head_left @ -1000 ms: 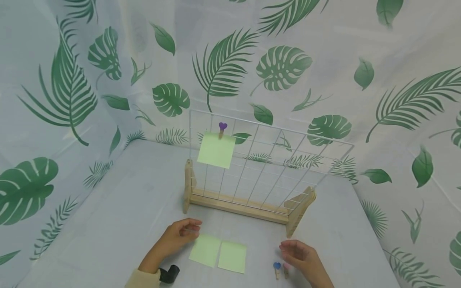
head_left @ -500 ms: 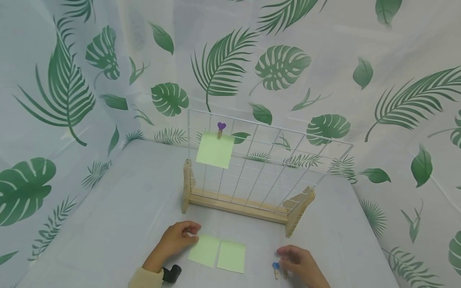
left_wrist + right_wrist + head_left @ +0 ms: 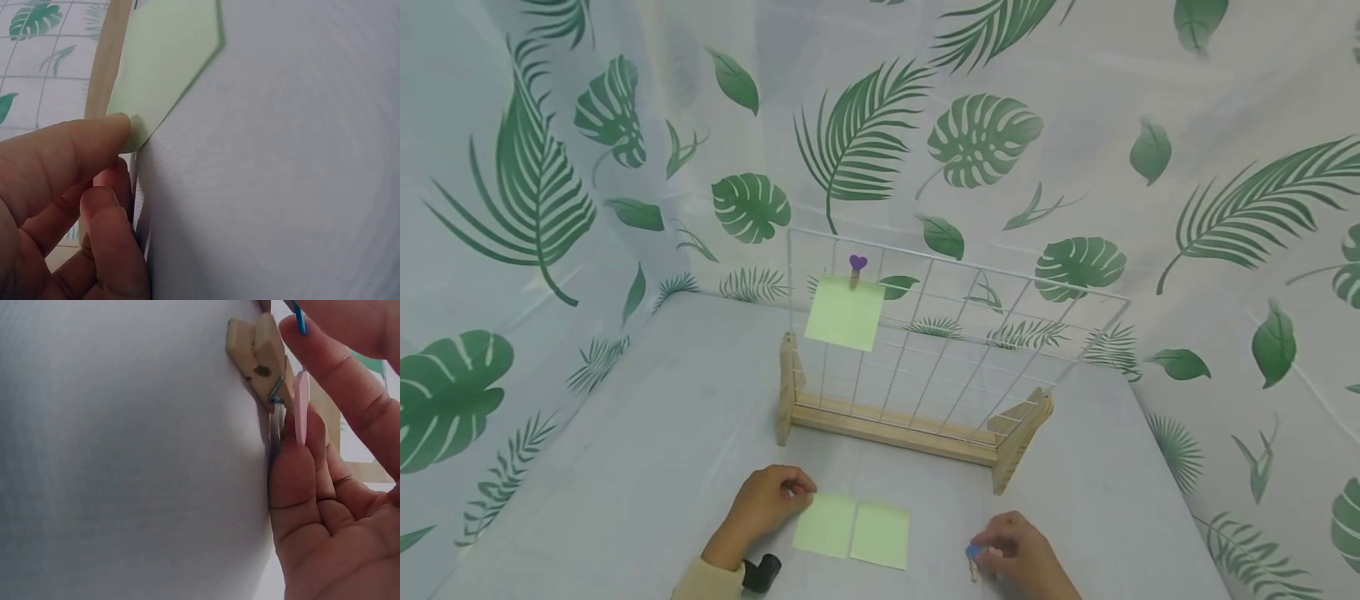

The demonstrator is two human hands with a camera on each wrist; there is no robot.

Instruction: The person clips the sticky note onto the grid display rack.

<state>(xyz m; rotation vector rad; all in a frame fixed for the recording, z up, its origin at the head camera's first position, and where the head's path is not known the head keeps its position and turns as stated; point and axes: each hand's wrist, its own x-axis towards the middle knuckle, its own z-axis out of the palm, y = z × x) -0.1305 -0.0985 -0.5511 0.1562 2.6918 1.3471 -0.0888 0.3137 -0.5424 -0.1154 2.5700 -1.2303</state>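
Two pale green sticky notes lie side by side on the table, a left note [image 3: 824, 525] and a right note [image 3: 880, 536]. My left hand [image 3: 767, 504] pinches the left note's upper corner; in the left wrist view its thumb [image 3: 94, 140] is on that corner. My right hand [image 3: 1018, 554] is down at two small wooden clothespins. Its thumb and index finger pinch the one with a blue heart [image 3: 973, 552]. The other clothespin, with a pink heart [image 3: 301, 409], sits against the curled fingers and is mostly hidden in the head view.
A white wire grid [image 3: 958, 333] in a wooden stand [image 3: 887, 429] stands behind the notes. Another green note [image 3: 846, 312] hangs on it from a purple-heart clothespin [image 3: 857, 268]. A black wrist device [image 3: 763, 573] is beside the left sleeve. Leaf-print sheeting [image 3: 865, 167] surrounds the table.
My right hand has moved down and left onto the clothespins and closed its thumb and index finger on the blue-heart one. My left thumb and finger have come together on the left note's corner.
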